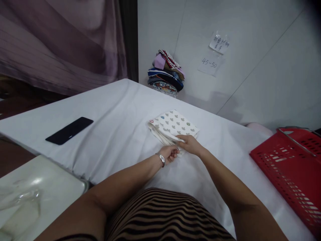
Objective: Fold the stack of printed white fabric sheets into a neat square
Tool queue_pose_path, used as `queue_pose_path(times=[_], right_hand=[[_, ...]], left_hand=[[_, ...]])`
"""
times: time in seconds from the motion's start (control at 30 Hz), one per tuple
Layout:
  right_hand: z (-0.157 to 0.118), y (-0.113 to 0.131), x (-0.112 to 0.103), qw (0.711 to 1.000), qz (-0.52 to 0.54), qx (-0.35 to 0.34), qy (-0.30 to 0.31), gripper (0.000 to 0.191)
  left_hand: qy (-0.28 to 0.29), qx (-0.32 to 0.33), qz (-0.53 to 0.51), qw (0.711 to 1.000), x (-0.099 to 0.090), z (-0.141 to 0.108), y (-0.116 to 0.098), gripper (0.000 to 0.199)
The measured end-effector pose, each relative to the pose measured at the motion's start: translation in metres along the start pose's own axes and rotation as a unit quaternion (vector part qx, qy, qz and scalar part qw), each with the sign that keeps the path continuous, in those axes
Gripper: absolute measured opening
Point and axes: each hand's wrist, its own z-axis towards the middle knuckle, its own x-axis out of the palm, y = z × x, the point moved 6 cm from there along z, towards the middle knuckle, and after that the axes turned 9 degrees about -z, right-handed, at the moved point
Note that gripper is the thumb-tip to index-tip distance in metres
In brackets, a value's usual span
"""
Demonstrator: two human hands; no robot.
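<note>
1. On the white worktop (120,134), left of the red basket (283,167) and well apart from it, lies our folded cloth (175,124), pale with a scattered print, its layers fanned loosely along one side.
2. Our right hand (189,144), the one nearer the basket, has its grip closed on the cloth's near edge, some fingers over the top layer.
3. Our left hand (170,154), farther from the basket and just beside the right, has its fingers curled at that edge; we cannot tell whether its grip pinches any fabric.
4. To handle these layers well, we judge it best to line up every edge, use a light right grip so the printed top does not pucker, and smooth rather than tug; such soft fabric probably slips.
5. Across the cloth from the basket, the black flat object (69,131) leaves our hands room.
</note>
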Motion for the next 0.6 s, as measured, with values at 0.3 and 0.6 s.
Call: queue_pose_path(times=[0.3,0.6], right_hand=[[-0.02,0.0,-0.007,0.994,-0.044,-0.078,-0.055,0.054],[-0.021,-0.019,-0.007,0.988,0.017,-0.03,-0.152,0.048]], left_hand=[[-0.042,0.144,0.036,0.988,0.014,-0.009,-0.018,0.015],[-0.002,0.219,0.078,0.973,0.034,-0.009,-0.036,0.018]])
